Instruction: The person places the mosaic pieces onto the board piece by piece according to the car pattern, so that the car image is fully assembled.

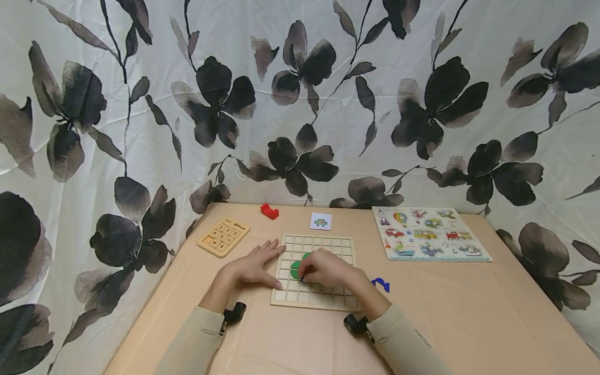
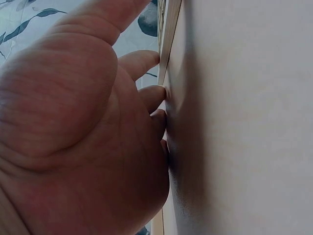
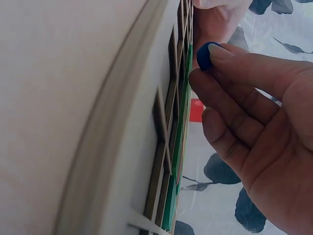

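Note:
A wooden grid board lies flat in front of me, with green pieces set in its cells. My right hand is over the board and pinches a small blue piece between thumb and fingers, close above the grid. Part of the green is hidden beneath that hand. My left hand rests at the board's left edge with fingers spread, the thumb and a fingertip right at the rim. In the left wrist view its palm faces the camera and holds nothing.
Right of the board lies another blue piece. A red piece and a small pattern card are behind it. At the back left sits a wooden number board, at the back right a picture puzzle board.

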Available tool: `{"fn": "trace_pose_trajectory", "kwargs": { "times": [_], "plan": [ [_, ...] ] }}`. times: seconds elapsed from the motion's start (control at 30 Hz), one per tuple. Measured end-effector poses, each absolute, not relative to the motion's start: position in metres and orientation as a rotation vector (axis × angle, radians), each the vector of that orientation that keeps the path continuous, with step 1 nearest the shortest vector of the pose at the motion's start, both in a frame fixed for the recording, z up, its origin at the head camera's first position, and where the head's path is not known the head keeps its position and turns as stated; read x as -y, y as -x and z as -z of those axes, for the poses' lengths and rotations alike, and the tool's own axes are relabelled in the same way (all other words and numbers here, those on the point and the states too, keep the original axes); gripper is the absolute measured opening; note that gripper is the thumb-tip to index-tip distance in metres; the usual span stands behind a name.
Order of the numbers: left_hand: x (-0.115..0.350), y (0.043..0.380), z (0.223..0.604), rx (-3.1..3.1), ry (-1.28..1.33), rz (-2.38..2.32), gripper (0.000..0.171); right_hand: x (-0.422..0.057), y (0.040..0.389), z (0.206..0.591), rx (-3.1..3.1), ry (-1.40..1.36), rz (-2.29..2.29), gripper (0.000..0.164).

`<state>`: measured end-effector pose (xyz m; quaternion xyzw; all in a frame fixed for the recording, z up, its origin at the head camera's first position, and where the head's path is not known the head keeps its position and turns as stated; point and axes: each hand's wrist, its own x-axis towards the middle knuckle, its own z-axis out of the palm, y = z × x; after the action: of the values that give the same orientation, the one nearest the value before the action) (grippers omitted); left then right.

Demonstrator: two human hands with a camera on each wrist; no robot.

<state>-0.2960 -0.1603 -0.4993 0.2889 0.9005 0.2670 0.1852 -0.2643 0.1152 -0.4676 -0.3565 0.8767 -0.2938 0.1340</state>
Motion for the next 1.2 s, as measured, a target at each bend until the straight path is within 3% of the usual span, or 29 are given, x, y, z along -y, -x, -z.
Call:
{"fn": "trace_pose_trajectory", "kwargs": {
  "times": [1.2],
  "plan": [
    [0.1579, 0.2965, 0.4933, -2.528, -0.830, -0.745, 0.113, -0.1125, 0.2572, 0.4680, -2.545, 1.063, 0.753, 0.007]
  ]
}}
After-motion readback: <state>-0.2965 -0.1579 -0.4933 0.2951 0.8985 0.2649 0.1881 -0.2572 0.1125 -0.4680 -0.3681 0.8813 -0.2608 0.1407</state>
